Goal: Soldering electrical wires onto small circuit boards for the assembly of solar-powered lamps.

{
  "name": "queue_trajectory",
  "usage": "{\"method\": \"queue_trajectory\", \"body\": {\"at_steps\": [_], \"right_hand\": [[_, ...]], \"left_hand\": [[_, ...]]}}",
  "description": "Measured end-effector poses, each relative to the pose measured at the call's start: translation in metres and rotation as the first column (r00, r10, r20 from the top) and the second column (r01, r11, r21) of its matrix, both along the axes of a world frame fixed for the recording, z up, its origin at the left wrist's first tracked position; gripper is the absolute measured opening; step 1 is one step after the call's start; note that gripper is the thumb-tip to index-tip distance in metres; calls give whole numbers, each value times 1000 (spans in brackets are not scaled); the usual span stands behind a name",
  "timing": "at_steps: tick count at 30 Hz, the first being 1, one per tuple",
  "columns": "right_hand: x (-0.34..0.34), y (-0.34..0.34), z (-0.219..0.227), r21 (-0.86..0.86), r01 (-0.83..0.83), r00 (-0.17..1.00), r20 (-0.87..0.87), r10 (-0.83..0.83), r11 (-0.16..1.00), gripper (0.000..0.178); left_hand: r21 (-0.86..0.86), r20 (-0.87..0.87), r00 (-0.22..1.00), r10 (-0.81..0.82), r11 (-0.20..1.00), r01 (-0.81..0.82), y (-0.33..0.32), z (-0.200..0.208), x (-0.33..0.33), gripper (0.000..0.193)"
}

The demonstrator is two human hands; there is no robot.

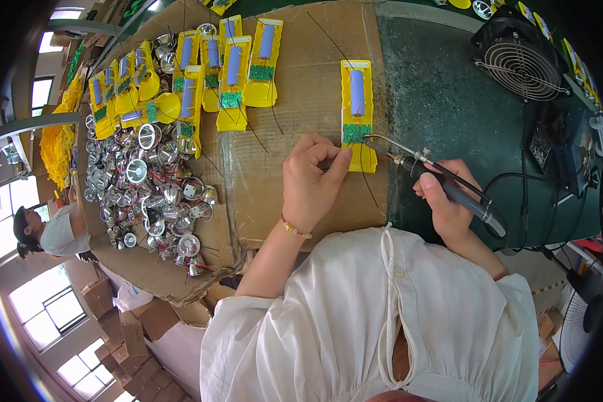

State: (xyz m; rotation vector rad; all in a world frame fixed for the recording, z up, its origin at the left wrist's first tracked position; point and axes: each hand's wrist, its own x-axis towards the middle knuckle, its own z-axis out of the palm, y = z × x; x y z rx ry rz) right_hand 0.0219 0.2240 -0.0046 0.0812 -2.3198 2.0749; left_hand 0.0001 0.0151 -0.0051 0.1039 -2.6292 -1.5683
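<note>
A yellow plastic housing (364, 161) lies on the cardboard before me, with a blue cylindrical battery (357, 92) and a green circuit board (352, 133) in it. My right hand (454, 208) grips a soldering iron (457, 195) by its dark handle. A thin curved metal tube (398, 145) is fixed along the iron and ends at the board's right edge. Just left of the housing's lower end, my left hand (309, 175) is closed in a pinch of thumb and forefinger. What the pinch holds is too small to make out. Thin dark wires extend from the housing.
Several similar yellow housings (232, 120) with batteries and boards lie at the upper left. A cardboard box of silver reflector cups (136, 171) stands at the left. A fan with a wire guard (522, 67) is at the far right, near cables and a blue box (569, 164). Another person (63, 231) is at the far left.
</note>
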Motion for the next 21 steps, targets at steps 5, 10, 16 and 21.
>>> {"method": "queue_trajectory", "body": {"at_steps": [5, 10, 16, 21], "right_hand": [[1, 1, 3, -145, 66, 998, 15, -65, 987, 19], [0, 2, 1, -150, 65, 998, 30, -62, 987, 20], [-1, 0, -1, -125, 49, 998, 36, -45, 991, 19], [-2, 0, -1, -91, 48, 998, 40, -45, 995, 18]], "left_hand": [[52, 26, 1000, 12, 999, -14, 1, 1, 0, 10], [-17, 5, 1000, -6, 1000, 6, 0, 2, 0, 11], [-12, 2, 1000, 3, 1000, -3, -1, -1, 1, 11], [-19, 2, 1000, -5, 1000, 5, -1, 1, -2, 11]]}}
